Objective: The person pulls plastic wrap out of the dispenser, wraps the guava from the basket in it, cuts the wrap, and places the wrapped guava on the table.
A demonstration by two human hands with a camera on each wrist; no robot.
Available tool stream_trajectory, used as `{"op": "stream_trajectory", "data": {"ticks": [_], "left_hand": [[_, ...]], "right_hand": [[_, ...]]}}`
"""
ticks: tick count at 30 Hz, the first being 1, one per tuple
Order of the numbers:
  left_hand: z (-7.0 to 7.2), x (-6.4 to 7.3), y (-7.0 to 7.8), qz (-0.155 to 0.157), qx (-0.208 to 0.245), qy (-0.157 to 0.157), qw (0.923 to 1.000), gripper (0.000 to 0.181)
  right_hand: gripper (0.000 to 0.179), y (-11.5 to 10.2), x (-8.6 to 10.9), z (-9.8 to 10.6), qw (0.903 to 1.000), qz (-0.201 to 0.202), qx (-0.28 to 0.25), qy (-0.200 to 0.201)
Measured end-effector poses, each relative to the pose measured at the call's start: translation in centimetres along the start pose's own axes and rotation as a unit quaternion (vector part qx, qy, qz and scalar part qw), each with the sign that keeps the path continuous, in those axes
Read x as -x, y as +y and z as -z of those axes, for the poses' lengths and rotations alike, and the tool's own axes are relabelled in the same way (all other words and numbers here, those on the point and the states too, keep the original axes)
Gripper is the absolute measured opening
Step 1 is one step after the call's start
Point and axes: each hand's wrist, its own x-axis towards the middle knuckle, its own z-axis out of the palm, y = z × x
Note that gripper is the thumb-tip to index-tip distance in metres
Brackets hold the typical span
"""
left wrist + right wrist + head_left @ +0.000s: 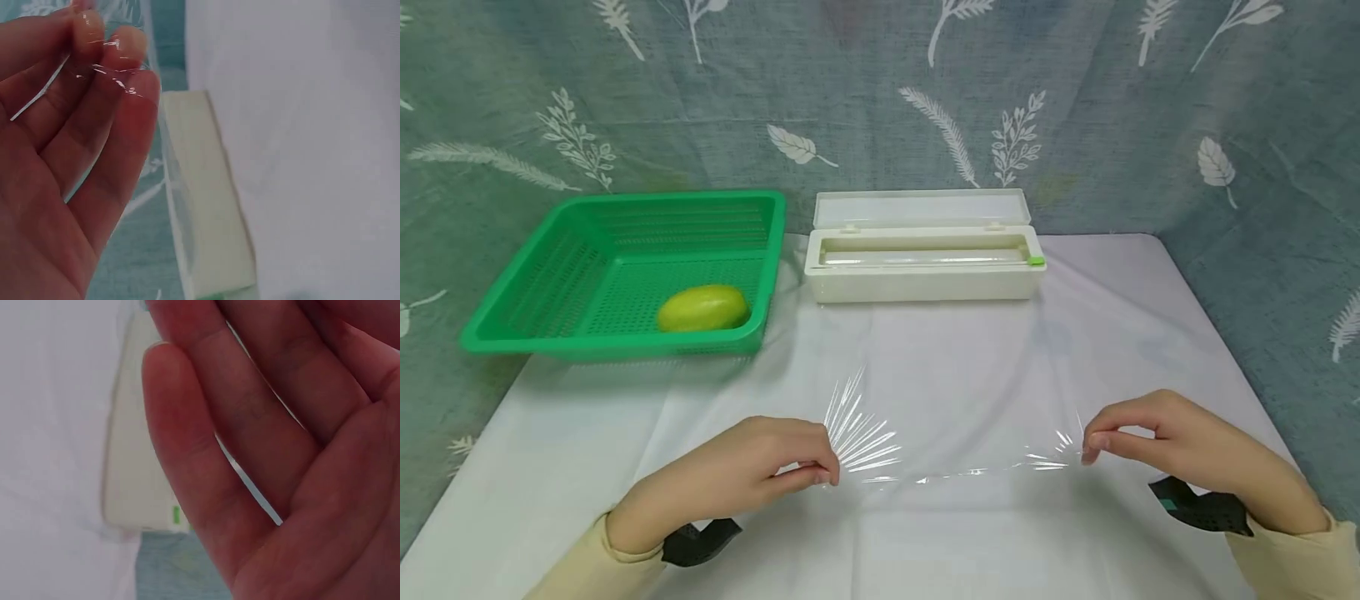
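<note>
A clear sheet of cling film (pixel 861 437) is stretched between the two hands above the white-covered table, its near edge glinting and its corners creased. My left hand (pixel 752 462) pinches the left corner between thumb and fingers; in the left wrist view, film (pixel 115 78) clings around the fingertips. At the opposite corner, my right hand (pixel 1165 437) pinches the film between thumb and index finger. The right wrist view shows the palm and fingers of that hand (pixel 269 437), with the pinch out of sight. Behind the sheet stands a white cling film dispenser (pixel 925 287), lid raised.
Inside the dispenser lies a film roll (pixel 925 257), and a small green slider (pixel 1037 261) sits at its right end. A green plastic basket (pixel 625 343) at the back left contains a yellow-green oval fruit (pixel 703 308). Leaf-patterned cloth (pixel 865 108) hangs behind the table.
</note>
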Motion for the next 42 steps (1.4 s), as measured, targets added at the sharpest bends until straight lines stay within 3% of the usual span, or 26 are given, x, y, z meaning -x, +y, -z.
{"op": "stream_trajectory", "data": {"ticks": [7,10,16,21,25,32,38,42], "left_hand": [[-2.6,0.2,-1.4,0.021,-0.044,-0.016,0.9987,0.013],[-3.6,0.2,-2.3,0.049,-0.047,-0.028,0.9973,0.011],[-5.2,0.9,-3.8,0.142,0.010,-0.036,0.9891,0.013],[-6.0,1.6,-4.7,0.179,0.037,-0.026,0.9828,0.012],[-6.2,2.0,-4.9,0.189,0.054,-0.018,0.9804,0.008],[-6.7,2.6,-4.9,0.178,0.119,-0.019,0.9766,0.009],[-6.8,2.1,-5.7,0.156,0.141,-0.021,0.9773,0.011],[-6.6,1.7,-6.5,0.159,0.199,-0.042,0.9662,0.015]], "right_hand": [[0.019,2.4,-0.4,-2.0,0.9982,-0.031,-0.048,-0.020],[0.019,3.7,-0.5,-2.6,0.9956,-0.033,-0.083,-0.028],[0.017,5.6,-0.9,-3.6,0.9923,-0.043,-0.111,-0.035],[0.016,6.3,-1.4,-4.3,0.9911,-0.046,-0.117,-0.041],[0.015,6.3,-1.6,-4.8,0.9907,-0.083,-0.101,-0.037],[0.017,6.0,-1.0,-5.6,0.9855,-0.140,-0.082,-0.050],[0.014,6.3,-0.7,-5.7,0.9878,-0.144,-0.051,-0.029],[0.011,6.6,-0.6,-5.7,0.9902,-0.129,-0.049,-0.024]]}}
